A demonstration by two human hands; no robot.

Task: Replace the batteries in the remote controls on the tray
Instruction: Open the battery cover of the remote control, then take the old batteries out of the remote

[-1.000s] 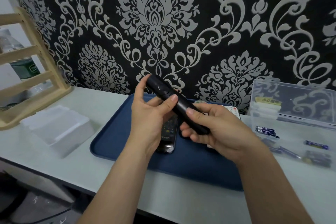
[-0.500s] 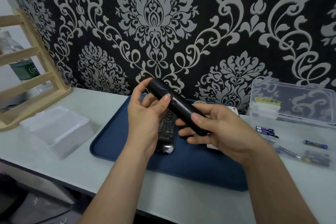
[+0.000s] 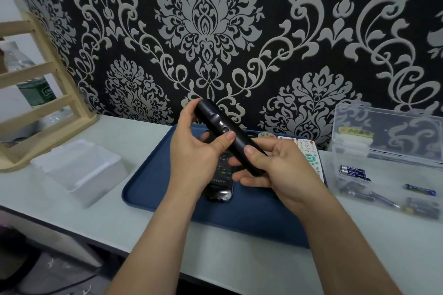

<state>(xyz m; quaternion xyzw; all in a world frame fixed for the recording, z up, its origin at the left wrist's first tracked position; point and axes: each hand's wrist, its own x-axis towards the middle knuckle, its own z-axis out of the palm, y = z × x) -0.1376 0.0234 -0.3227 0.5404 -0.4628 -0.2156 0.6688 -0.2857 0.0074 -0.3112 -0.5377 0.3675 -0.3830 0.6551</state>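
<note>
Both hands hold a slim black remote (image 3: 219, 124) in the air above the blue tray (image 3: 148, 184). My left hand (image 3: 199, 151) grips its far upper end, thumb lying on its top face. My right hand (image 3: 275, 170) is wrapped around the near lower end, thumb on top. Under the hands a black button remote (image 3: 221, 184) lies flat on the tray. White remotes (image 3: 309, 153) lie at the tray's back right, partly hidden. Several blue batteries (image 3: 352, 172) lie in the clear plastic box (image 3: 388, 165) to the right of the tray.
A white lidded plastic box (image 3: 79, 170) stands left of the tray. A wooden rack (image 3: 43, 108) with a water bottle (image 3: 28, 84) behind it fills the far left. The patterned wall runs close behind the table. The table's front edge is near my forearms.
The black remote has turned slightly in my hands, its buttons now facing up. My left thumb has shifted along its top. The hands stay over the tray.
</note>
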